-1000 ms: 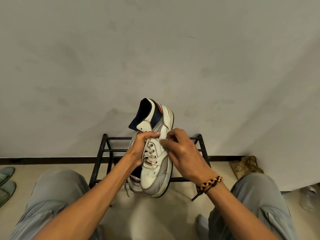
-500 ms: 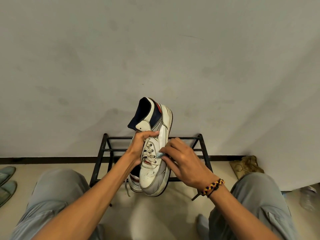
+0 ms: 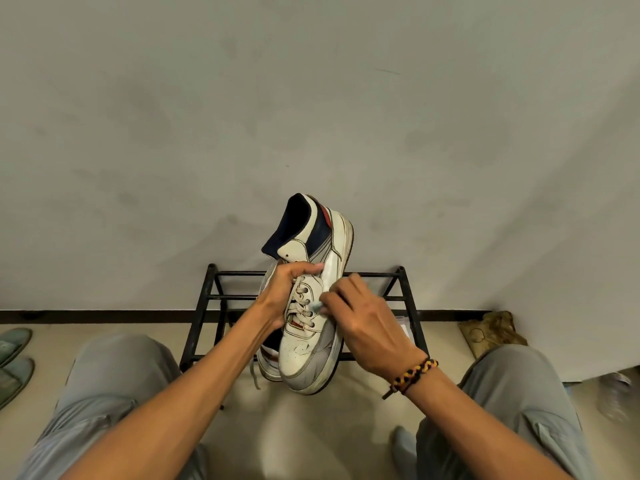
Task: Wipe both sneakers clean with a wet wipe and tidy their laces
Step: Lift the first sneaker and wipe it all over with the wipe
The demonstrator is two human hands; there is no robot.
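Note:
A white high-top sneaker (image 3: pixel 311 355) with a navy collar and red stripe is held up in front of me, toe toward me. My left hand (image 3: pixel 282 292) grips it around the laces and tongue from the left. My right hand (image 3: pixel 363 327) pinches a small pale wet wipe (image 3: pixel 317 307) and presses it against the sneaker's right side by the eyelets. A second sneaker (image 3: pixel 268 358) lies behind and below the first one, mostly hidden, with a loose lace (image 3: pixel 255 374) hanging down.
A black metal shoe rack (image 3: pixel 207 299) stands against the grey wall behind the sneakers. Green slippers (image 3: pixel 14 355) lie at the far left. A brown crumpled thing (image 3: pixel 491 332) sits at the right by the wall. My knees frame the beige floor.
My right hand has slid with the wipe from the upper side of the sneaker down toward the eyelets. The left hand keeps its grip and the sneaker has hardly moved.

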